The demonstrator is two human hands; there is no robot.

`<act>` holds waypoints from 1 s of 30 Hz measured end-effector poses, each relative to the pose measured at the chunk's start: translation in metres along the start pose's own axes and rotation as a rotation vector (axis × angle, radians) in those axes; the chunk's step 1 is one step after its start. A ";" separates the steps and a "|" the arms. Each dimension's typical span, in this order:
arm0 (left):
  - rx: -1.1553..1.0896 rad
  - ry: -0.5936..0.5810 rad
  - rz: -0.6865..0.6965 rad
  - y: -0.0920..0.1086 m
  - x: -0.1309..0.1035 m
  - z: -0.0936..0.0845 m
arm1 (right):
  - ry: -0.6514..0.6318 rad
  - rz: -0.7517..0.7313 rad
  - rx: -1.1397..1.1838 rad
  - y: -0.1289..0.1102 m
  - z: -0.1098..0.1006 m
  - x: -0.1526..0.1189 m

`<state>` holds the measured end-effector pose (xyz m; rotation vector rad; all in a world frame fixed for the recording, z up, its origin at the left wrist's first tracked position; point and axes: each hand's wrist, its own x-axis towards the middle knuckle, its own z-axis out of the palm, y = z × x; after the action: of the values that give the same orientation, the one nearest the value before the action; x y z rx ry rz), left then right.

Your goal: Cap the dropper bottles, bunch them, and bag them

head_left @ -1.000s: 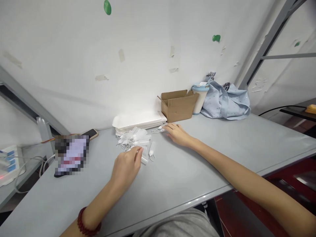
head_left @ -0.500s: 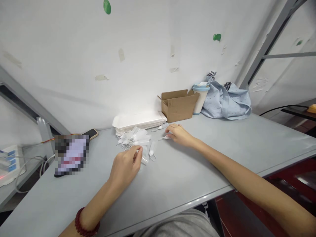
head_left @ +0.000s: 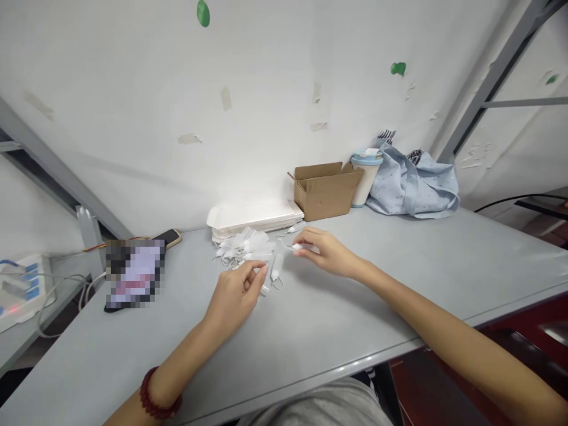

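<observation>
My right hand [head_left: 326,251] pinches a small white tube with a thin cord [head_left: 298,247] between thumb and fingers, just above the table. Left of it, my left hand [head_left: 237,290] has thumb and forefinger pressed together; whether anything is between them I cannot make out. Right behind that hand lies a loose pile of similar white tubes [head_left: 248,242] with clear sleeves and cord loops. One single tube [head_left: 277,267] rests between my hands, its loop toward me. Another tube [head_left: 297,227] lies behind my right hand.
A stack of flat white boxes [head_left: 255,216] lies against the wall, with an open cardboard box [head_left: 328,198] beside it. Further right stand a lidded cup [head_left: 366,180] and a light blue cloth bag [head_left: 412,186]. A phone [head_left: 172,238] and a power strip [head_left: 22,290] are at the left.
My right hand has lifted a white tube slightly off the table, its fingers now closed on it. My left hand stays by the pile. The view has shifted a little.
</observation>
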<state>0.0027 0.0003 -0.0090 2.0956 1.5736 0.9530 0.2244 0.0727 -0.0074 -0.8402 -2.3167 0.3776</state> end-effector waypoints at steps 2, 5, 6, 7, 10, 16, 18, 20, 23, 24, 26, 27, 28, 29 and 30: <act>-0.154 -0.044 -0.087 0.004 0.001 -0.002 | 0.023 -0.057 0.066 -0.015 -0.001 -0.002; -0.309 -0.095 -0.170 0.008 0.003 -0.006 | 0.034 -0.135 0.143 -0.028 0.000 -0.003; -0.343 -0.108 -0.180 0.009 0.004 -0.006 | 0.034 -0.152 0.157 -0.030 0.001 -0.004; -0.370 -0.115 -0.184 0.009 0.004 -0.007 | 0.031 -0.162 0.166 -0.032 0.002 -0.004; -0.427 -0.125 -0.185 0.009 0.005 -0.008 | 0.007 -0.170 0.176 -0.033 0.004 -0.005; -0.467 -0.142 -0.151 0.012 0.003 -0.009 | 0.003 -0.170 0.191 -0.033 0.005 -0.006; -0.459 -0.158 -0.124 0.013 0.002 -0.009 | 0.008 -0.169 0.195 -0.033 0.006 -0.006; -0.452 -0.183 -0.099 0.013 0.002 -0.008 | 0.015 -0.160 0.199 -0.034 0.007 -0.006; -0.438 -0.208 -0.084 0.012 0.001 -0.007 | 0.014 -0.150 0.203 -0.034 0.008 -0.006; -0.433 -0.210 -0.082 0.012 0.001 -0.007 | 0.014 -0.148 0.203 -0.034 0.008 -0.006; -0.427 -0.210 -0.083 0.011 0.000 -0.006 | 0.012 -0.146 0.201 -0.034 0.009 -0.006; -0.426 -0.210 -0.083 0.011 0.000 -0.006 | 0.012 -0.146 0.200 -0.034 0.009 -0.006; -0.426 -0.210 -0.082 0.011 -0.001 -0.006 | 0.012 -0.147 0.201 -0.034 0.009 -0.006; -0.427 -0.209 -0.079 0.011 -0.001 -0.006 | 0.010 -0.149 0.202 -0.034 0.008 -0.006; -0.426 -0.209 -0.078 0.011 -0.001 -0.006 | 0.007 -0.151 0.201 -0.034 0.008 -0.006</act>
<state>0.0057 -0.0045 0.0023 1.7600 1.2133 0.9133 0.2069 0.0431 -0.0009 -0.5648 -2.2731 0.5295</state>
